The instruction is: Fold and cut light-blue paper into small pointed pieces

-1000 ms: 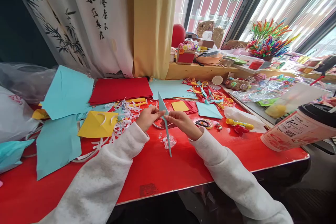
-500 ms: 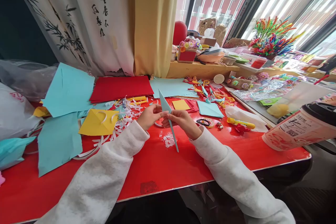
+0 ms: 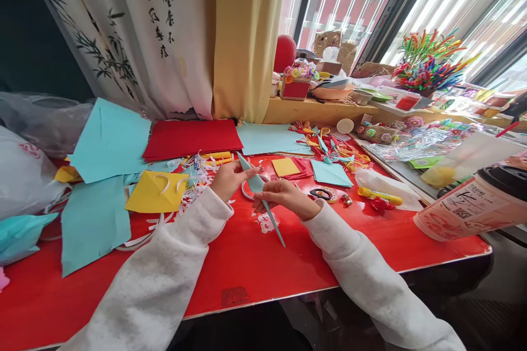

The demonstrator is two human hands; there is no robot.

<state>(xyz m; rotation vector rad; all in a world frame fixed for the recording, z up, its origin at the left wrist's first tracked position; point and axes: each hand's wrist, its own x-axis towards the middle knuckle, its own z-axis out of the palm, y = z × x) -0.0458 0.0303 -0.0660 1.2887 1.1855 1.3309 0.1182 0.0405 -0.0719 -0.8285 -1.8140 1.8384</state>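
Observation:
A folded light-blue paper point(image 3: 256, 183) is held between my two hands above the red table point(image 3: 247, 263), tilted with its lower tip pointing toward the table's front edge. My left hand point(image 3: 231, 178) pinches its upper left part between thumb and fingers. Lower on the paper, my right hand point(image 3: 284, 197) grips it from the right, fingers closed around it. Part of a white ring shape point(image 3: 246, 191) shows behind the paper. White smudges point(image 3: 265, 222) mark the tabletop below.
Yellow paper point(image 3: 156, 192), blue sheets point(image 3: 96, 225) and white paper shreds lie left. Red sheets point(image 3: 193, 137) sit behind. Right are small blue squares point(image 3: 330, 173), black-handled scissors point(image 3: 320, 193), a yellow glue tube point(image 3: 379, 196) and a large cup point(image 3: 465, 205).
My left hand has shifted left and away from my right hand, which has moved slightly down. The folded paper now leans more to the left, and the view has shifted a little.

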